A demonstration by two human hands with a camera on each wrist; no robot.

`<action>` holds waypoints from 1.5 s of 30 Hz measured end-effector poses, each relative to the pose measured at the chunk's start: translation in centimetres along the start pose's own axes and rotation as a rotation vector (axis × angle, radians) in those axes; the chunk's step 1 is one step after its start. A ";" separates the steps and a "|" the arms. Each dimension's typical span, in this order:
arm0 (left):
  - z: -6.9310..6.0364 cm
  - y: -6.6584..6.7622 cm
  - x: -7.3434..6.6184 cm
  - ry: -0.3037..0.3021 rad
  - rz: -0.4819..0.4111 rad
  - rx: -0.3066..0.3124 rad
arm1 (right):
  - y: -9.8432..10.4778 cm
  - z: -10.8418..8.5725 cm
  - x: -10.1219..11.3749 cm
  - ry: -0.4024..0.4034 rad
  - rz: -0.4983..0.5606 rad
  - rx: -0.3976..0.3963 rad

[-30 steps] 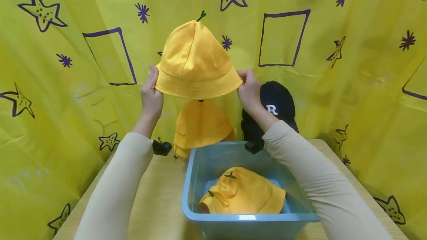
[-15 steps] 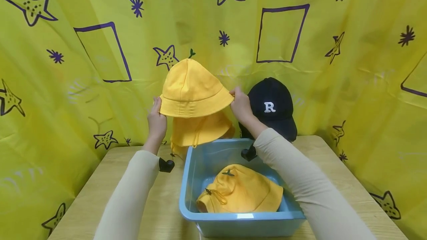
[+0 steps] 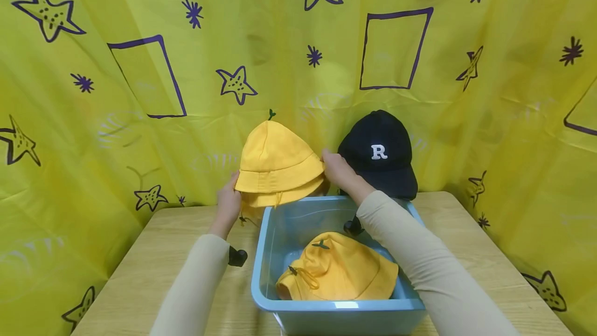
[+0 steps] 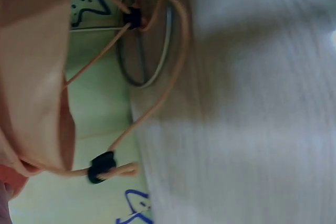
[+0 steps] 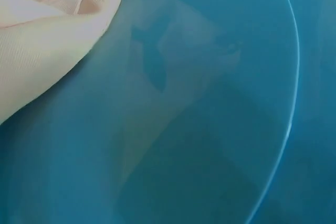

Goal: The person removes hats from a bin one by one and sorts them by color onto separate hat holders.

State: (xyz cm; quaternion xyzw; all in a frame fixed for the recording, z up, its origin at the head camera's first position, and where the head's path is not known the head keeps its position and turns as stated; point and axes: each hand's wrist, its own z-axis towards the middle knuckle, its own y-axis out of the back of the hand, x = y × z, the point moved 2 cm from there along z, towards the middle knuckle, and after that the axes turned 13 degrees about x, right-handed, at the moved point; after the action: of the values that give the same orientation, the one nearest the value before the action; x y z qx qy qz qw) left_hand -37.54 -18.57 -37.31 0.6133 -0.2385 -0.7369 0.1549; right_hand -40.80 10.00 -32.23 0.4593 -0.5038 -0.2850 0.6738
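Observation:
A yellow bucket hat [image 3: 280, 149] with a green sprout on its crown is held upright by both sides of its brim. My left hand [image 3: 228, 201] grips the left side, while my right hand [image 3: 342, 170] pinches the right side. Just beneath it sits another yellow hat [image 3: 291, 197], mostly covered; only its lower brim and a cord show. Hat fabric [image 4: 31, 66] and a cord with a black toggle [image 4: 101, 167] fill the left of the left wrist view. A third yellow hat [image 3: 345, 268] lies on its side inside the blue bin [image 3: 262, 268].
Right of the held hat stands a black cap [image 3: 387, 152] with a white letter R, behind the bin. A yellow curtain [image 3: 280, 25] with drawn stars hangs behind the wooden table [image 3: 186, 253]. The right wrist view faces the bin's blue wall [image 5: 210, 129].
Both hands have lowered the held hat from high in front of the curtain down over the yellow hat at the back. The hat in the bin and the black cap stay put.

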 end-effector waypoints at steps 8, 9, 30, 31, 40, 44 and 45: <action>-1.2 -1.9 2.3 0.053 0.006 -0.040 | -1.2 -0.1 -0.5 -0.042 0.068 0.154; -1.3 -2.1 2.5 0.058 0.007 -0.048 | -1.3 -0.1 -0.6 -0.062 0.112 0.169; -3.3 -0.3 -1.3 0.002 0.106 0.293 | 1.4 -2.5 0.9 0.276 -0.330 0.294; -3.5 0.0 -1.8 0.015 0.122 0.326 | 1.7 -2.7 1.2 0.302 -0.336 0.300; -4.7 2.1 -6.0 0.091 0.322 0.492 | 4.7 -5.0 3.5 0.331 -0.335 0.377; -5.1 2.7 -7.4 0.082 0.381 0.499 | 5.8 -6.4 4.1 0.301 -0.343 0.389; -5.2 2.7 -7.8 0.077 0.387 0.498 | 6.1 -6.7 4.2 0.298 -0.335 0.387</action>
State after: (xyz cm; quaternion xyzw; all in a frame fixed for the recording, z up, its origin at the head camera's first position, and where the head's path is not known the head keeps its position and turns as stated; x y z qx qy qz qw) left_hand -31.04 -17.67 -30.09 0.6029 -0.5178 -0.5891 0.1463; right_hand -33.59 11.24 -25.44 0.6929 -0.3615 -0.2202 0.5837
